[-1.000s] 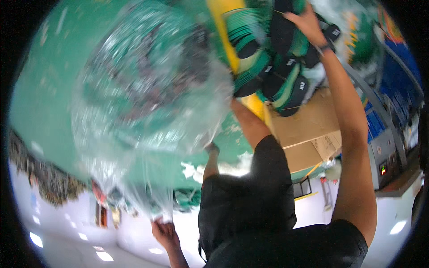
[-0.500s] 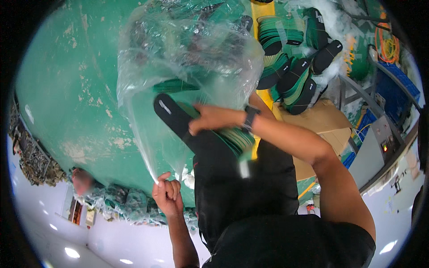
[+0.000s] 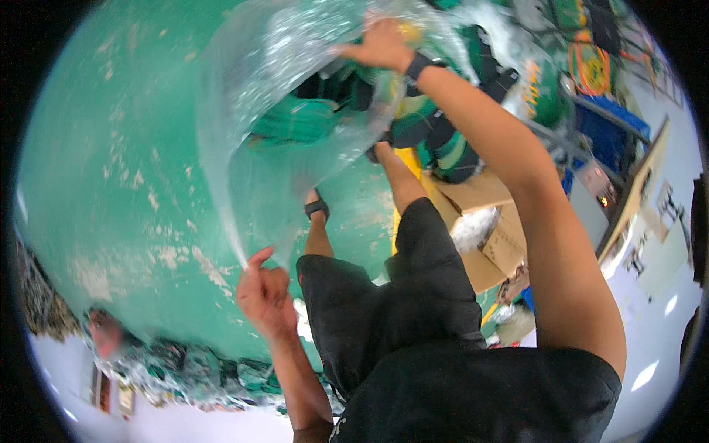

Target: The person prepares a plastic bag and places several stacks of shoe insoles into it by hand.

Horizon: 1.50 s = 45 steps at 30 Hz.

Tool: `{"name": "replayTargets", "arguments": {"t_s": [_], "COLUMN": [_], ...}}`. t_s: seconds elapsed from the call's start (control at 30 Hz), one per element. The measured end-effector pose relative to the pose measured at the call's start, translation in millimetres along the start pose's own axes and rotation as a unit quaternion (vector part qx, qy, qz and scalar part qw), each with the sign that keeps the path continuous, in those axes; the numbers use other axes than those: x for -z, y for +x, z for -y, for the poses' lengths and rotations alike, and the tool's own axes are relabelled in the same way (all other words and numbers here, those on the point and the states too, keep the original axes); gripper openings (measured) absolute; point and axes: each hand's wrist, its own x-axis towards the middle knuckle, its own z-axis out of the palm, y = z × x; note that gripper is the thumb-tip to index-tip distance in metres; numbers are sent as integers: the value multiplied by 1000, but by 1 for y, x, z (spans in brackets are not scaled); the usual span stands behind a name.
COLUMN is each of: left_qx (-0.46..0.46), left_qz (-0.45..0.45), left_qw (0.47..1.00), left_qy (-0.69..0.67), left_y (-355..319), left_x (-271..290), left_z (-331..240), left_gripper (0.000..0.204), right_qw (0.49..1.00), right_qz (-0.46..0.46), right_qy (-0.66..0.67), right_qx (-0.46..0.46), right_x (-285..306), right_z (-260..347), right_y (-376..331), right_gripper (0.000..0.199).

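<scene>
My left hand point(image 3: 267, 295) is closed on the near edge of a large clear plastic bag point(image 3: 221, 125), pulling the film taut. The bag's mouth gapes toward me. Inside it lie stacks of green and black shoe insoles point(image 3: 295, 119), partly blurred behind the film. At the bag's far right rim is my right hand point(image 3: 382, 46), thumb spread away from the fingers, with a dark band on the wrist. It is somewhat smeared, and no insoles show in it.
Bundled black and green insoles point(image 3: 454, 156) lie right of the bag beside a yellow floor line point(image 3: 408, 161). An opened cardboard box point(image 3: 478, 193) stands nearer, by my leg. Farther right are a blue crate point(image 3: 602, 136) and a grey control box point(image 3: 591, 184). A person point(image 3: 105, 334) is at lower left.
My right hand has moved up and away to the bag's far rim, and the insole bundle it held is no longer in it. My left hand keeps its hold, slightly lower.
</scene>
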Motion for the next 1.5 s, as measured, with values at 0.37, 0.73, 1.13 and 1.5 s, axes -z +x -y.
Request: {"name": "replayTargets", "arguments": {"t_s": [0.37,0.73,1.13,1.5], "left_qx": [69,65,178,207], "left_qz": [-52,-122,-258,-225], "left_qw": [987,825,757,934], "left_qy": [132,548,574,187], "left_y": [11,9,14,14], "left_x": [-53,-46,-90,-34], "left_z": [-16,3,10,42], "left_gripper": [33,14,23,49], "right_qw": [923,753,768,650], "right_qz": [-134,-41,116,-111], "right_qy": [302,362,172,620], "right_qx": [199,-548,-606,-425], "right_x": [152,-211,-275,-201], "right_z": [-181,-349,-353,-315], "right_y": [54,-35,59,-99], "right_gripper": [26,89,108,48]}}
